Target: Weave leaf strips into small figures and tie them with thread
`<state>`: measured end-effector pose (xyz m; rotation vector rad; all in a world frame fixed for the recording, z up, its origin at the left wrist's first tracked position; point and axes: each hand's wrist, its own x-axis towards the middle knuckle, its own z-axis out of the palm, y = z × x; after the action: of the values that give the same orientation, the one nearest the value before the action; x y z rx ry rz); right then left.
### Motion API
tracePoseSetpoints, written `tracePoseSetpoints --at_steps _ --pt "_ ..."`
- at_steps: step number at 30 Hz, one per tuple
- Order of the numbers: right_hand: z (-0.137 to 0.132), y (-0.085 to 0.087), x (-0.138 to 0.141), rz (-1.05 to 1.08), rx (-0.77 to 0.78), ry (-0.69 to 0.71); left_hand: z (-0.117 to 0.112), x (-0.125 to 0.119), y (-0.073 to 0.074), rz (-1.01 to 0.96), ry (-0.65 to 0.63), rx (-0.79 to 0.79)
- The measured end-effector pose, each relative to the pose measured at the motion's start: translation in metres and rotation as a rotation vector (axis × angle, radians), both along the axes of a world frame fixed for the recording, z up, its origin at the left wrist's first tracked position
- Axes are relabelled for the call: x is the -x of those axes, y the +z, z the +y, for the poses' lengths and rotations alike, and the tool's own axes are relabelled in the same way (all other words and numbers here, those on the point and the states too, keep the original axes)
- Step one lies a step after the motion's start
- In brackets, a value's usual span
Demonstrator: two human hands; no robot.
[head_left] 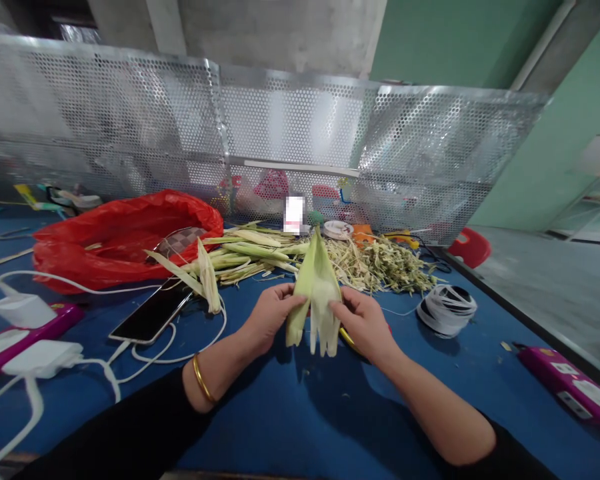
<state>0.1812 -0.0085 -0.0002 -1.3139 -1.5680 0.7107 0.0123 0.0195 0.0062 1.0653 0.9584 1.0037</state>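
Observation:
A pale green corn husk [325, 293] is held up in front of me above the blue table, its pointed tip upward and its lower edge split into strips. My left hand [275, 313] pinches its left side between thumb and fingers. On the other side, my right hand [363, 320] grips the husk's right edge. Part of a yellow-handled tool [349, 339] shows beneath my right hand; its kind is mostly hidden. Behind the husk lies a pile of green husk strips [250, 253], with a heap of dried, shredded plant pieces [397, 263] to the right.
A red plastic bag [105, 273] stands open at the left. Near it lie a phone [153, 312], white chargers [43, 358] with cables, and a purple power strip [65, 320]. A roll of white cord [447, 311] is at the right. A perforated metal screen [290, 120] borders the back.

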Motion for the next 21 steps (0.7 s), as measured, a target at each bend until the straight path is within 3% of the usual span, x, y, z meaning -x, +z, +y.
tracePoseSetpoints --at_steps 4,10,16,21 --pt "0.006 0.006 -0.006 0.142 0.057 -0.077 0.01 0.007 0.004 -0.038 0.062 0.008" --pt "0.007 0.014 -0.008 0.37 0.343 -0.054 0.022 0.018 0.012 -0.16 0.149 0.156" --pt "0.007 0.015 -0.007 0.373 0.319 -0.045 0.02 0.016 0.009 -0.168 0.119 0.192" --pt "0.007 0.016 -0.01 0.403 0.298 -0.09 0.024 0.017 0.012 -0.195 0.234 0.161"
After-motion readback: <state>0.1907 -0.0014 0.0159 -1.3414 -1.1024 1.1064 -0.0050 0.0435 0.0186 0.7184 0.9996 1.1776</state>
